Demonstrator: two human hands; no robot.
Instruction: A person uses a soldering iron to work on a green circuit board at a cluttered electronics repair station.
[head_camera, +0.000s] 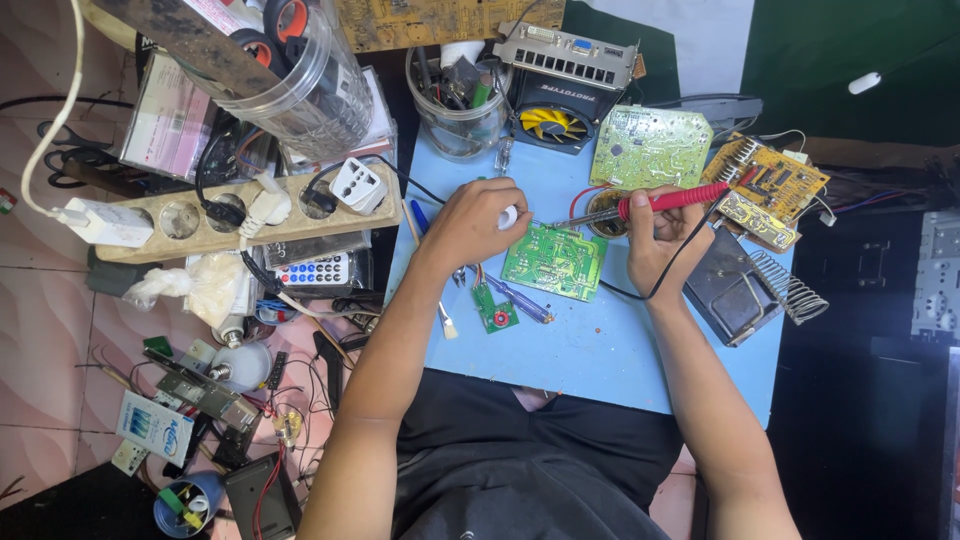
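Blue table (600, 350), clear jar (458, 120) of tools, right hand (660, 240) gripping soldering iron (650, 205)

— Colours recorded at the bench? 
— The table top (600, 350) was noted as light blue. The circuit board (553, 261) at centre was green, as was a small board (495, 308) beside it. The soldering iron (668, 201) was seen with a red handle and black cord.

— Further items? 
— A pale green board (650, 147), a yellow-bladed fan (552, 122) and a beige power strip (240, 213) were logged.
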